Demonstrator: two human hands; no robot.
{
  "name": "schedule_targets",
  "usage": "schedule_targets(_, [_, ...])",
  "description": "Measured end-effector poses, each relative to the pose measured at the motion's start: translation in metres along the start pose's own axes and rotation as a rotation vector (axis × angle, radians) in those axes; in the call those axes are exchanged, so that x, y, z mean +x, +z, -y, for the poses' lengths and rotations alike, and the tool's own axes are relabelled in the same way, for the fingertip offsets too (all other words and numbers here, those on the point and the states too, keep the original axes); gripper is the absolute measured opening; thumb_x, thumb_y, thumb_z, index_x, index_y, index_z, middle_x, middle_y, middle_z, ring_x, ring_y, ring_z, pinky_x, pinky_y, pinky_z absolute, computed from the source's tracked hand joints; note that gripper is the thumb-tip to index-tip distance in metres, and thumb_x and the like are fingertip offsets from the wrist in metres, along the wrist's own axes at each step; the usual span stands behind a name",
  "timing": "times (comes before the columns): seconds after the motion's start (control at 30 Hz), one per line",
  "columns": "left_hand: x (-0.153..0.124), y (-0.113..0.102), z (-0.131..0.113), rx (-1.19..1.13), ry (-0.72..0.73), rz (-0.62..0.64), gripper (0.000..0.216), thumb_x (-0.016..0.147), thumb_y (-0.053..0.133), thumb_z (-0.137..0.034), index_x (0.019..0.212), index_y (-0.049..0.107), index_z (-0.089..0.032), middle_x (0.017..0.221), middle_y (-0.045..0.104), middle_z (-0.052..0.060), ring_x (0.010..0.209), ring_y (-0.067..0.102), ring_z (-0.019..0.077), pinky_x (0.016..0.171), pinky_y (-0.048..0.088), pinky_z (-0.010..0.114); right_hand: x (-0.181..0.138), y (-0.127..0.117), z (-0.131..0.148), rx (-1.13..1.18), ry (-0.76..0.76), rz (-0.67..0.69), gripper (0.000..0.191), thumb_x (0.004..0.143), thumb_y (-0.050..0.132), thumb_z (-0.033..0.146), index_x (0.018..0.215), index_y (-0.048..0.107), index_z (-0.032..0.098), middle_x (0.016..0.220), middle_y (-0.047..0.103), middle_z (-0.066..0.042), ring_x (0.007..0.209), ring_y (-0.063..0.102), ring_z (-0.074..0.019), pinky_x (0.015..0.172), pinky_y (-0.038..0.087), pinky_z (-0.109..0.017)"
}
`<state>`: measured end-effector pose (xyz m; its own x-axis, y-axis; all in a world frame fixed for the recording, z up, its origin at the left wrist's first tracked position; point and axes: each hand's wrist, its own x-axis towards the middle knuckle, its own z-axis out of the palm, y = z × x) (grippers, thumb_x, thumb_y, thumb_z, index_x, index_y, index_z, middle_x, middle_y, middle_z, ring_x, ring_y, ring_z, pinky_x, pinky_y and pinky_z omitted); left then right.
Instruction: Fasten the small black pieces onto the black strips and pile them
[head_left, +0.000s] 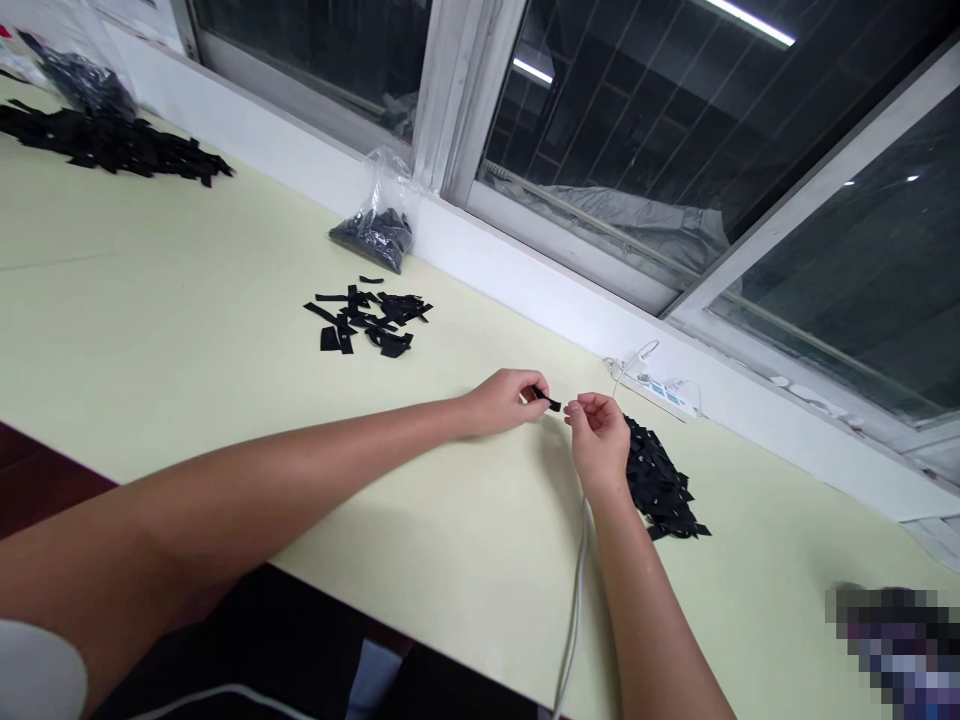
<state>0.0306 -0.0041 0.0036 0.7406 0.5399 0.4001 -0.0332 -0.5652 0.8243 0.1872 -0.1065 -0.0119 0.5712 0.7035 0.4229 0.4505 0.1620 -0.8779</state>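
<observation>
Over the tabletop (465,520), a black strip (555,405) is pinched by the left hand (504,402) — its free end pointed at the nearby right hand (602,440), which is curled, any hold unclear.

Strips (386,308) lie on the table (465,520) before a bag (375,235).

A pale yellow table (465,545) carries three piles of black strips (660,485), a clear bag (379,225) and a white cable (578,580).
</observation>
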Motion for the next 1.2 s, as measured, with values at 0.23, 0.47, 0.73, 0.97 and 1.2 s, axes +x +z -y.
schedule_targets(0.23, [-0.013,-0.009,0.006,0.262,0.407,0.198,0.020,0.093,0.045,-0.017,0.101,0.064,-0.019,0.106,0.063,0.009,0.095,0.058,0.0187,0.086,0.044,0.030,-0.002,0.003,0.007,0.071,-0.019,0.078,0.032,0.077,0.073,0.042,0.096,0.060,0.020,0.090,0.067,-0.007,0.084,0.065,-0.0191,0.081,0.053,-0.037])
schedule_targets(0.47, [-0.008,-0.011,0.011,0.295,0.428,0.143,0.023,0.096,0.041,-0.018,0.106,0.062,-0.017,0.108,0.061,0.010,0.099,0.058,0.0198,0.089,0.044,0.031,-0.007,0.007,0.012,0.082,-0.022,0.208,0.031,0.078,0.075,0.044,0.091,0.060,0.020,0.087,0.067,-0.005,0.082,0.065,-0.0184,0.078,0.053,-0.035])
schedule_targets(0.73, [-0.010,-0.011,0.011,0.310,0.358,0.111,0.016,0.095,0.044,-0.020,0.099,0.059,-0.018,0.099,0.062,0.007,0.087,0.056,0.0174,0.079,0.043,0.029,-0.009,0.007,0.017,0.112,-0.012,0.257,0.029,0.079,0.075,0.042,0.091,0.060,0.020,0.083,0.068,-0.004,0.076,0.064,-0.0167,0.072,0.051,-0.032])
schedule_targets(0.97, [-0.011,-0.005,0.014,0.213,0.284,0.017,0.009,0.090,0.051,-0.022,0.094,0.057,-0.017,0.092,0.062,0.004,0.079,0.058,0.0147,0.071,0.045,0.027,-0.011,0.008,0.021,0.149,0.016,0.289,0.032,0.074,0.080,0.040,0.090,0.061,0.022,0.090,0.069,-0.005,0.087,0.068,-0.0193,0.085,0.054,-0.037])
schedule_targets(1.2, [-0.009,-0.002,0.012,0.084,0.191,-0.021,0.010,0.084,0.057,-0.021,0.093,0.060,-0.018,0.087,0.065,0.002,0.076,0.060,0.0133,0.072,0.047,0.027,-0.008,0.005,0.014,0.169,0.042,0.291,0.034,0.070,0.083,0.039,0.090,0.062,0.021,0.088,0.071,-0.005,0.087,0.069,-0.0185,0.085,0.055,-0.036])
